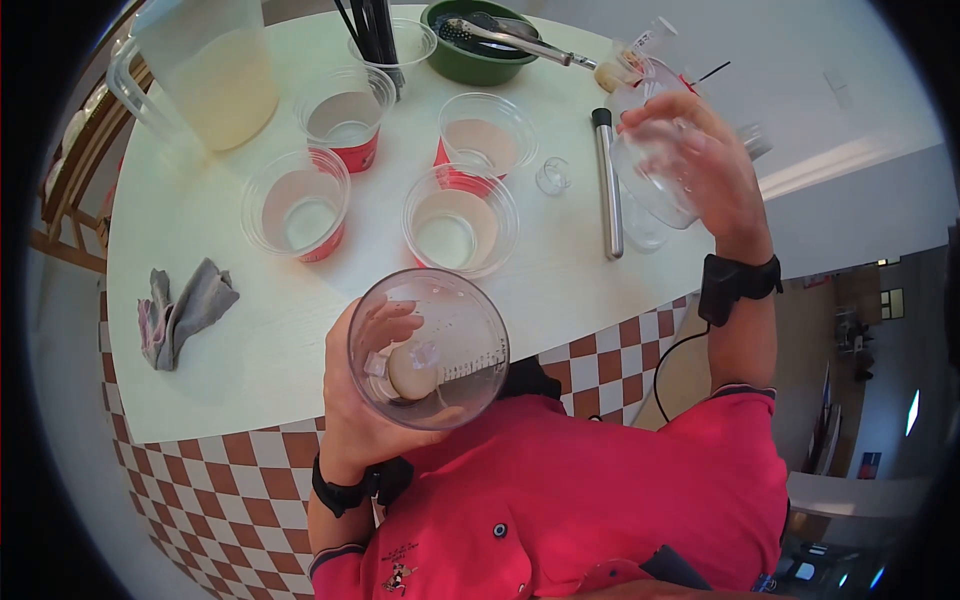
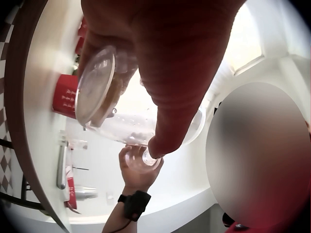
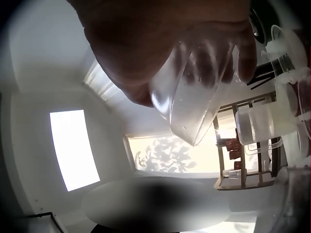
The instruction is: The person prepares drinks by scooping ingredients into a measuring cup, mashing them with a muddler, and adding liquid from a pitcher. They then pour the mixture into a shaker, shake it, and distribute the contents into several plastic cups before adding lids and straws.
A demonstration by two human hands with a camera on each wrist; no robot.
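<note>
Item, nearest the lens: clear round plastic shaker cup (image 1: 430,350), held up at chest height over the near table edge by the left hand (image 1: 362,400), fingers wrapped around its wall. Mouth faces the camera; inside, a little beige liquid, ice cubes and dark printed gradations on the wall.

Item: clear plastic lid-shaped cup (image 1: 655,160), tilted, gripped in the curled fingers of the right hand (image 1: 705,160), raised above the right side of the round white table (image 1: 220,340).

Item: four clear plastic cups with red bands (image 1: 460,218), grouped mid-table, each holding a shallow pale drink.

Item: large clear pitcher of pale yellow liquid (image 1: 205,65), far left.

Item: green bowl with metal utensil (image 1: 475,45), far centre.

Item: steel rod (image 1: 607,180), beside the right hand.

Item: crumpled grey cloth (image 1: 185,310), left edge.
</note>
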